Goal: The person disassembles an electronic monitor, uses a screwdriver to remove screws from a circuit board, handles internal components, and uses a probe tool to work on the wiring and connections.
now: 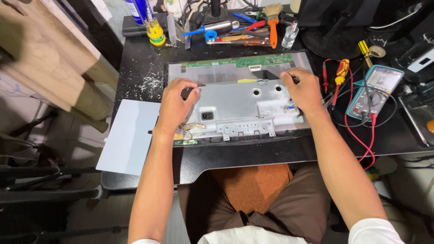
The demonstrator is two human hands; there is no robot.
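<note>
Left hand [175, 103]: centre-left of the frame, fingers curled and close together, tips pressing on the left part of the metal back panel [235, 106], beside a dark patch; whether they pinch anything cannot be told.
Right hand [304, 89]: centre-right, fingers bent and bunched at the panel's upper right edge, tips on something small and dark, too hidden to name.
Metal back panel: grey, lying flat in the middle of the black desk [135, 68], between both hands.
Green circuit strip [239, 61]: along the panel's top edge, above the hands.
Multimeter [376, 90]: teal, right of the right hand, its red and black leads trailing over the desk.
Red-and-yellow screwdriver [340, 74]: between the right hand and the multimeter.
Orange-handled brush [273, 22]: top centre, among loose tools.
White sheet [129, 135]: left of the left forearm, overhanging the desk edge.
</note>
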